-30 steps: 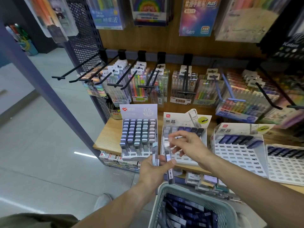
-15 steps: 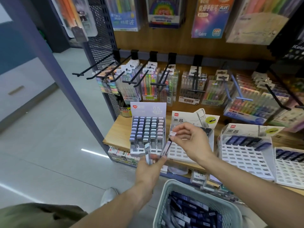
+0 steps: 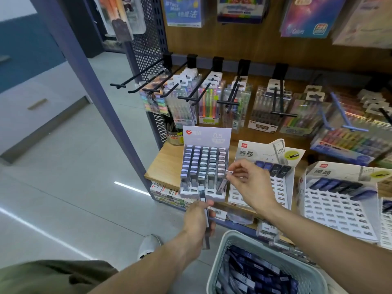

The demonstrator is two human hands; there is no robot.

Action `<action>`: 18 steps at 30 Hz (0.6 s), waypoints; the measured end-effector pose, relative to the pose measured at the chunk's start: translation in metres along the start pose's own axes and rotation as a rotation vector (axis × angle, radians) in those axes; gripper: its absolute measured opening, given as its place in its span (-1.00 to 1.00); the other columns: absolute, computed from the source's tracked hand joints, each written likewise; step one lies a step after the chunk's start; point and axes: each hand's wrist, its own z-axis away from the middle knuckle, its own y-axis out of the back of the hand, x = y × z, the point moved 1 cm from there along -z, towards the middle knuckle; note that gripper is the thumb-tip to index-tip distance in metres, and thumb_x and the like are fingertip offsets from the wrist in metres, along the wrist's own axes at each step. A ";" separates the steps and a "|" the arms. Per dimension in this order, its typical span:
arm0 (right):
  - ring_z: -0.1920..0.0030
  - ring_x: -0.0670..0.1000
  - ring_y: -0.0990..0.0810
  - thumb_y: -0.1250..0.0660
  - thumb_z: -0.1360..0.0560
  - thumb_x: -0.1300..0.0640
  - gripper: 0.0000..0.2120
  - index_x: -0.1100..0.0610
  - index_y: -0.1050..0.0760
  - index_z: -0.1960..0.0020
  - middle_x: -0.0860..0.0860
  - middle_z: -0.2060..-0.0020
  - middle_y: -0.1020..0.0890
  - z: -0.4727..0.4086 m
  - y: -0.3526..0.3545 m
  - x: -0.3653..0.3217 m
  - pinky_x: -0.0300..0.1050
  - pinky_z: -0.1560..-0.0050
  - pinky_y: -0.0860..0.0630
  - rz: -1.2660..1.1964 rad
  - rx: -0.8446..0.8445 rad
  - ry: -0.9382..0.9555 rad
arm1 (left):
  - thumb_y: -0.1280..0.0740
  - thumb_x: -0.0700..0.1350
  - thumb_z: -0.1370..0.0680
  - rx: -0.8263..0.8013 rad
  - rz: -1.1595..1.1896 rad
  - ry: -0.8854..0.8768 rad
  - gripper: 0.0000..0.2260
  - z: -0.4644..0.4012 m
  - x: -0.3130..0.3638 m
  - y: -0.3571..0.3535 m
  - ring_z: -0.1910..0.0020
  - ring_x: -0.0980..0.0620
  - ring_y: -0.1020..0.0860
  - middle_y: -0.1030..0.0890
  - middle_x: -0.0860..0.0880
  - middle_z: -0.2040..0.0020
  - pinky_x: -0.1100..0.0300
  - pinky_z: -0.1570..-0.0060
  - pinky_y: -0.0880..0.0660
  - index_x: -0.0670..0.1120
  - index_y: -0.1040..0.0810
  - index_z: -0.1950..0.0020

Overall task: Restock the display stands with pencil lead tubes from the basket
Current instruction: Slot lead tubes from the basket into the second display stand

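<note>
A lilac 0.5 display stand (image 3: 220,134) on the wooden shelf holds several rows of pencil lead tubes. My right hand (image 3: 249,185) pinches the cap of one lead tube (image 3: 223,183), its lower end at the stand's front right slot. My left hand (image 3: 198,219), below the stand, grips a few more lead tubes (image 3: 203,200) upright. A pale mesh basket (image 3: 231,238) at the bottom holds several dark blue tubes.
Two white stands (image 3: 261,196) (image 3: 337,209) with mostly bare slots sit to the right. Black hooks (image 3: 135,78) with pen packs jut out above the shelf. A blue post (image 3: 89,81) stands to the left, with tiled floor beyond. My shoe (image 3: 148,245) is on the floor.
My right hand has drawn one tube away from the bunch in my left hand and carried it up to the lilac stand's front right slot. The view has shifted left.
</note>
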 end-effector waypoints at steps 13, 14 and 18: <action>0.11 -0.24 -0.67 -0.50 -0.49 0.22 -0.86 0.02 -0.62 0.04 -0.20 0.17 -0.68 0.010 -0.002 -0.001 -0.27 0.00 -0.63 0.063 -0.060 0.109 | -0.14 -0.15 -0.68 -0.001 0.038 -0.003 -0.71 0.003 0.000 0.002 0.50 0.03 -0.40 -0.54 -0.06 0.29 0.23 0.49 -0.33 -0.14 -0.66 -0.08; 0.12 -0.23 -0.67 -0.50 -0.49 0.21 -0.87 0.02 -0.61 0.05 -0.19 0.18 -0.68 0.010 -0.003 -0.001 -0.26 0.00 -0.64 0.070 -0.066 0.119 | -0.14 -0.14 -0.68 -0.005 0.040 -0.003 -0.71 0.003 0.000 0.002 0.50 0.04 -0.40 -0.54 -0.05 0.30 0.22 0.48 -0.33 -0.14 -0.66 -0.07; 0.11 -0.25 -0.66 -0.50 -0.49 0.17 -0.89 0.02 -0.62 0.04 -0.19 0.17 -0.69 0.018 -0.005 -0.001 -0.30 0.01 -0.60 0.114 -0.117 0.169 | -0.14 -0.13 -0.68 -0.007 0.040 0.005 -0.71 0.003 0.000 0.002 0.50 0.04 -0.40 -0.54 -0.06 0.29 0.22 0.47 -0.32 -0.14 -0.67 -0.07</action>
